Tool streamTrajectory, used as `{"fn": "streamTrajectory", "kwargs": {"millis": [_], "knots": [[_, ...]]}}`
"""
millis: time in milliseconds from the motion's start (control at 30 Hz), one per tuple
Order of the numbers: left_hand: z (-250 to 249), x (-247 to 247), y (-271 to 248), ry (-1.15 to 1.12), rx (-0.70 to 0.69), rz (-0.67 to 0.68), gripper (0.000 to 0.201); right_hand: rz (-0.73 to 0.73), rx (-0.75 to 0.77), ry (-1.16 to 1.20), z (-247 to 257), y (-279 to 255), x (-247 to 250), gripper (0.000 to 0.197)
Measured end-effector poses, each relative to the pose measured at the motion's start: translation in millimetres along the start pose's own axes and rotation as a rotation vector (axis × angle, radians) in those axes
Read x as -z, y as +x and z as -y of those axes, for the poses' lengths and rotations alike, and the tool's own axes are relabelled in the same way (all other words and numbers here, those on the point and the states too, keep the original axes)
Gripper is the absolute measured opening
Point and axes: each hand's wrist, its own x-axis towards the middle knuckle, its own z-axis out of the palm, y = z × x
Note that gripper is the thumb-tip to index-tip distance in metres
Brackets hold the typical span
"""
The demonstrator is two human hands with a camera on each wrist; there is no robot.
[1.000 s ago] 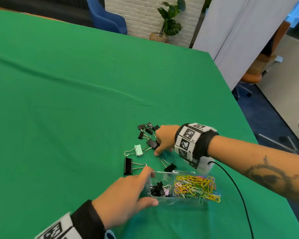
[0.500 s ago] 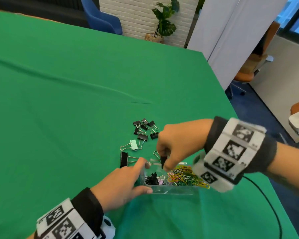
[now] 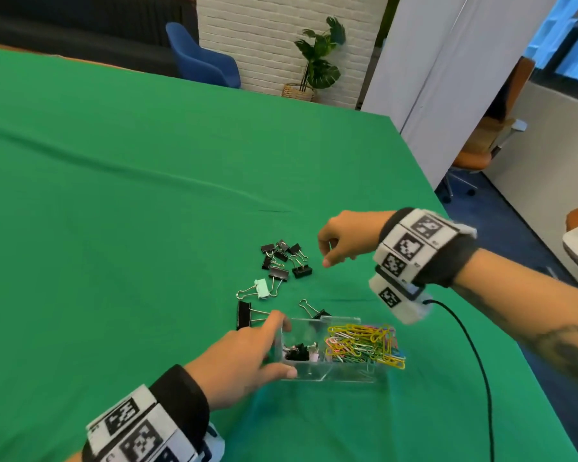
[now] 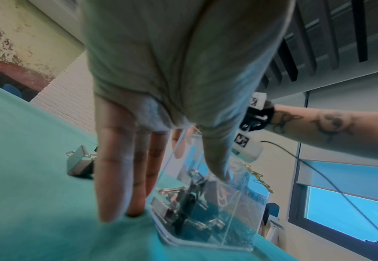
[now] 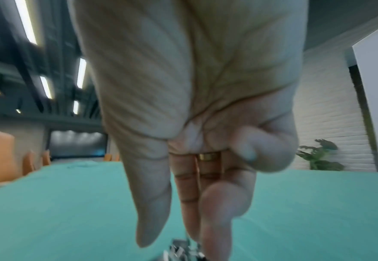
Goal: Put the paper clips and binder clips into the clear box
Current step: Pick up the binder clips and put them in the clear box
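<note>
The clear box (image 3: 331,375) stands on the green cloth, with coloured paper clips (image 3: 364,345) heaped in its right part and several black binder clips (image 3: 297,351) in its left. My left hand (image 3: 274,346) grips the box's left end, thumb on the near wall, index finger on the far corner; the left wrist view shows the box (image 4: 239,203) the same way. Loose black binder clips (image 3: 282,258), a mint one (image 3: 261,288), a large black one (image 3: 243,315) and another (image 3: 321,314) behind the box lie on the cloth. My right hand (image 3: 329,253) hovers empty right of the cluster, fingers loosely bent.
The green table (image 3: 131,195) ends at a right edge (image 3: 424,181) beyond my right arm. A black cable (image 3: 481,368) trails from the right wristband across the cloth. A blue chair (image 3: 201,58), a plant (image 3: 317,58) and a white partition (image 3: 424,61) stand past the table.
My right hand took a black binder clip from the cloth, brought it over the box's left part, and has moved back empty beside the cluster. The left hand kept its hold on the box.
</note>
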Motion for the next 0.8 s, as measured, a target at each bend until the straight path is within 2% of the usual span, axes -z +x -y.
{"fn": "streamTrajectory", "kwargs": {"millis": [67,233,333,400,467,533,600,667,800], "knots": [[1,-1,0,-0.007,-0.002,-0.001,0.048,0.023,-0.017,-0.012,-5,25,-8,0.026],[4,0,1,-0.005,0.008,-0.003,0.05,-0.097,0.072,-0.008,-1,72,-15,0.039],[4,3,2,-0.025,0.018,0.034,0.054,-0.029,0.073,-0.122,2,89,-19,0.063],[7,7,2,0.002,0.038,0.101,0.071,0.031,0.072,-0.191,2,94,-24,0.071],[12,16,3,0.041,0.063,0.128,0.093,0.046,0.067,-0.204,1,98,-28,0.068],[18,29,6,0.043,0.088,0.074,0.097,-0.011,0.049,-0.154,-1,100,-32,0.053],[26,42,11,0.032,0.121,0.004,0.086,-0.061,0.029,-0.094,-2,101,-35,0.039],[32,54,17,0.022,0.16,-0.045,0.072,-0.077,0.008,-0.044,-4,102,-38,0.032],[38,65,39,0.076,0.221,-0.078,0.048,-0.117,-0.006,0.078,-12,98,-39,0.019]]}}
